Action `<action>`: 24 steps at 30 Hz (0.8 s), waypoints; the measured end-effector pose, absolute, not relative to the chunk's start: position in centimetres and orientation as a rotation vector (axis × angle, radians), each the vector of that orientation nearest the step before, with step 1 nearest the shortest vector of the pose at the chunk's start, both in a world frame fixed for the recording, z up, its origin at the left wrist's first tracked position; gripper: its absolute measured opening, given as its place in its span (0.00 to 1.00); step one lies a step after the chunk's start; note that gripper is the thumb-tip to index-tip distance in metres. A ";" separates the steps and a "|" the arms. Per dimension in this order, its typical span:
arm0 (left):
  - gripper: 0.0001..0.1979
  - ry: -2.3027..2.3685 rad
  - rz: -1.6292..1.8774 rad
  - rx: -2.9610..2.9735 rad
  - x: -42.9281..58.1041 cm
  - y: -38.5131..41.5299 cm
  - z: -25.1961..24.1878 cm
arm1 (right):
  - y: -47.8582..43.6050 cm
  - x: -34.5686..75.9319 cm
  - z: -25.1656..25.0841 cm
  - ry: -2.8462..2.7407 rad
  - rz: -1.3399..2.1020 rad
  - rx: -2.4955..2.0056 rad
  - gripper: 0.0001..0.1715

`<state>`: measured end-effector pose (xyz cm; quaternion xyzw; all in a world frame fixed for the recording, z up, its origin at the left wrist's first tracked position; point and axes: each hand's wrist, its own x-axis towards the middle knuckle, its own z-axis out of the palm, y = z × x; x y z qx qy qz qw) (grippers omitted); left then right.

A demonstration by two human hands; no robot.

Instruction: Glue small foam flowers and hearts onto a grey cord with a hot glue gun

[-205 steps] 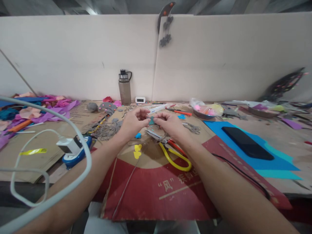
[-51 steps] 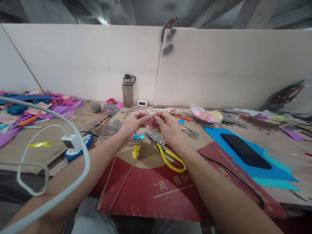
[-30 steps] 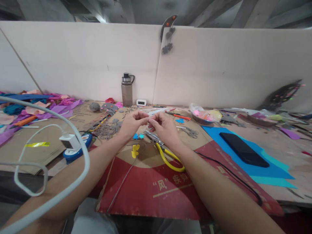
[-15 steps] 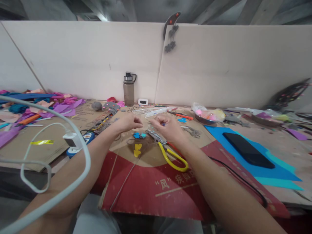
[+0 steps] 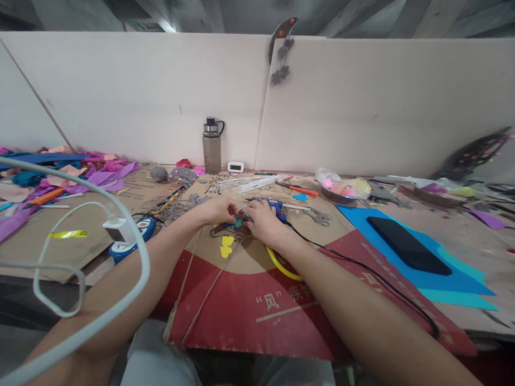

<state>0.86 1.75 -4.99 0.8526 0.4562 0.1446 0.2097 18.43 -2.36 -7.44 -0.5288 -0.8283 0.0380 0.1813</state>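
Over the middle of the cardboard, my left hand (image 5: 219, 210) has its fingers curled together and pointing down, close to a small teal paper cutout (image 5: 238, 222). My right hand (image 5: 262, 221) meets it from the other side, fingers bent and closed at the same cutout. What each hand pinches is too small and partly covered. Behind my right hand lies a blue glue gun (image 5: 277, 208) with a black cord. Below the hands are yellow paper cutouts (image 5: 226, 246). A yellow scissors handle (image 5: 284, 266) shows partly under my right wrist.
A white cable (image 5: 142, 257) loops across the left foreground near a charger (image 5: 119, 231). To the right, a black phone (image 5: 408, 245) rests on blue sheets (image 5: 454, 279). A bottle (image 5: 212, 147) and small clock (image 5: 235, 166) stand at the back, beside a bowl (image 5: 341, 195).
Both hands have come lower and closer together, over the blue and teal cutouts. The blue glue gun now shows behind my right hand, and its cord lies farther up along my forearm.
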 end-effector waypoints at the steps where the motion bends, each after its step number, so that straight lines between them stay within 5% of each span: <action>1: 0.06 1.266 0.395 2.344 0.8 1.7 -4.8 | -2.2 18.4 -7.5 -2.327 0.102 -1.472 0.14; 11: 0.09 1.156 0.628 2.065 1.0 0.8 -3.2 | -1.5 19.4 -6.5 -2.008 0.320 -1.136 0.09; 24: 0.06 1.122 0.991 1.648 3.0 -0.3 -3.2 | -2.5 19.3 -5.7 -1.858 0.167 -1.151 0.05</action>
